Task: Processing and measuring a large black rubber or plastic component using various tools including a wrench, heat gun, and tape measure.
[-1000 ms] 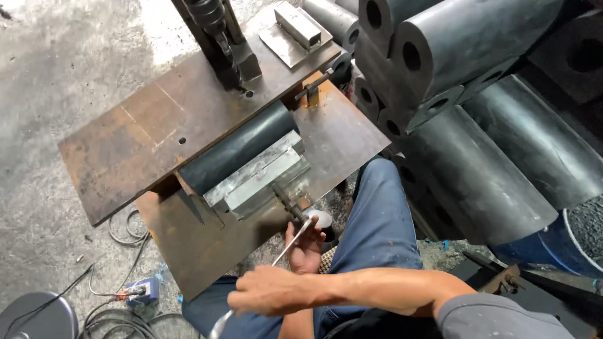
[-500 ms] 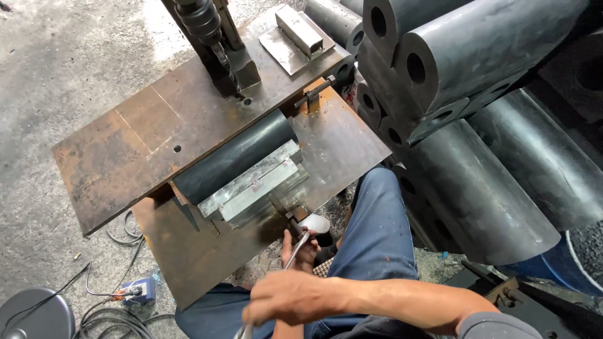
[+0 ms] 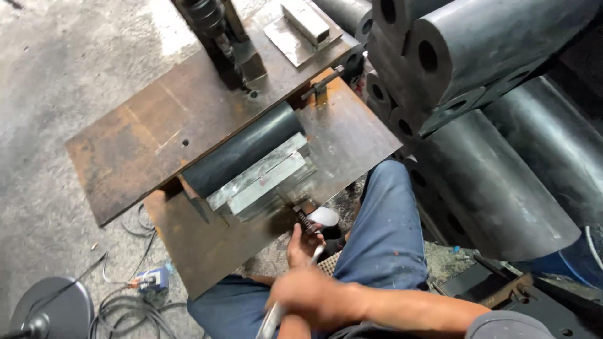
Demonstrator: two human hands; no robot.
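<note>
From the head view, the right hand (image 3: 314,298), blurred, is closed around a metal rod (image 3: 271,317). The left hand (image 3: 303,243) grips a threaded screw (image 3: 306,221) at the rusty steel desk (image 3: 144,138) edge. Beyond it, a black cylinder (image 3: 242,149) lies against metal blocks (image 3: 260,179); bare concrete floor (image 3: 56,69) surrounds.

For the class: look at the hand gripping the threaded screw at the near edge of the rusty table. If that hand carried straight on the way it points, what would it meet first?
Probably the grey metal blocks: the left hand points up along the screw towards them. Depth is hard to judge.
</note>
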